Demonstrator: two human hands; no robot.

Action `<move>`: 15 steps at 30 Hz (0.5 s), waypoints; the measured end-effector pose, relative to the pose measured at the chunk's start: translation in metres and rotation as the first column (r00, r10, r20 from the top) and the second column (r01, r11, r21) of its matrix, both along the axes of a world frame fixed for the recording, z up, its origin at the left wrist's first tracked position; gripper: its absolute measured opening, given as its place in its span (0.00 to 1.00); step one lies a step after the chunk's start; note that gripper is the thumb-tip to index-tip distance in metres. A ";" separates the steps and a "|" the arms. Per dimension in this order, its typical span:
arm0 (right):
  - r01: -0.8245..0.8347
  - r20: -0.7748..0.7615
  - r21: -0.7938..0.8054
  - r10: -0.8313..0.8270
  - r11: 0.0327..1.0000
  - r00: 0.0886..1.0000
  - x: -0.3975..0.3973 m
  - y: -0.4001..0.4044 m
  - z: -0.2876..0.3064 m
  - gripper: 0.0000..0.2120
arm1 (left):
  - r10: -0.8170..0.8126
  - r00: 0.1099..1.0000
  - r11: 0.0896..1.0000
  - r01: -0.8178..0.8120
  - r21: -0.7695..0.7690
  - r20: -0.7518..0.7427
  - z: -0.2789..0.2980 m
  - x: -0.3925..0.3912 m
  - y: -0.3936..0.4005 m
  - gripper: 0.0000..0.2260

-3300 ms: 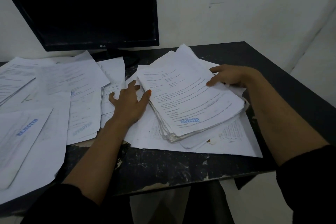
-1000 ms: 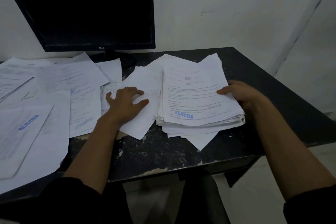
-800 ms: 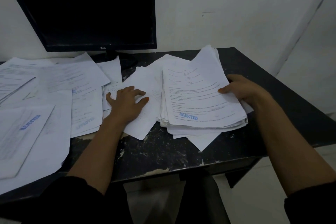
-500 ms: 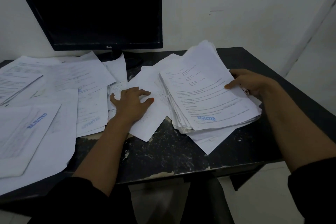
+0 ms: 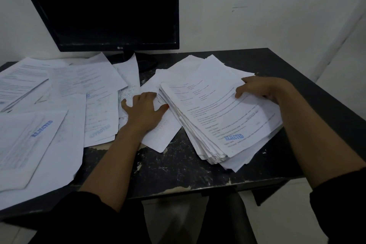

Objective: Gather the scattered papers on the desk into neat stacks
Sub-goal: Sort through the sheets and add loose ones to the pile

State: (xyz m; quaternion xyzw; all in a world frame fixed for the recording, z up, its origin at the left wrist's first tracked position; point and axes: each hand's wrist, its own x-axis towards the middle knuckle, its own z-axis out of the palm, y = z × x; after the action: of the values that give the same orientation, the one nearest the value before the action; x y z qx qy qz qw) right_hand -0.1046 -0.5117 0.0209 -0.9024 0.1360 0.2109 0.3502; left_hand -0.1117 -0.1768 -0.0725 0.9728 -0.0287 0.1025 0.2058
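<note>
Risk of fanning: thick stack (image 5: 219,117) sits skewed on the dark surface (image 5: 178,168), its near-left edges splayed like steps; a sideways shove would likely spread them further rather than square them.
Risk of overhang: stack's near corner lies close to the front edge of the surface, with a few stray sheets poking out beneath it; a pull toward the person could tip those off.
Risk of creasing: loose sheet (image 5: 158,134) under the left palm is partly tucked beneath the stack, so dragging either one may buckle or tear it.
Risk of mixing: scattered papers (image 5: 65,93) on the left half bear both "APPROVED" and "REJECTED" stamps; sweeping them in blindly could muddle the piles, if sorting matters.
Left hand (image 5: 143,111): flat and spread, grasping nothing, palm pressing the loose sheet, thumb tip touching the stack's left edge.
Right hand (image 5: 263,88): fingers bent over the stack's far right edge, thumb on the top page; it appears to grip the upper sheets, though the underside is hidden.
Papers' whereabouts: one rough stack right of centre, the rest strewn on the left, in front of the monitor (image 5: 111,6).
</note>
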 end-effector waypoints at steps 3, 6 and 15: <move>-0.057 -0.061 -0.001 0.057 0.998 0.996 -0.006 -0.006 0.003 0.34 | 0.003 1.000 1.000 -0.003 -0.018 0.005 0.001 0.000 0.000 0.26; -0.079 -0.031 0.149 0.085 0.986 0.996 -0.021 -0.009 0.001 0.23 | 0.008 1.000 0.999 -0.006 -0.050 0.025 0.001 0.000 -0.001 0.24; -0.045 0.238 0.605 -0.127 0.795 0.963 -0.065 -0.006 -0.029 0.19 | 0.120 0.941 0.956 -0.024 -0.291 0.316 0.021 -0.013 -0.017 0.20</move>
State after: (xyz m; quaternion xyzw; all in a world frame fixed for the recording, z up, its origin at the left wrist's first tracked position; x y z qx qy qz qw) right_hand -0.1696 -0.5174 -0.0079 -0.7599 0.0330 0.1120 0.6395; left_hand -0.1250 -0.1936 -0.0513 0.9027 -0.0118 0.2749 0.3309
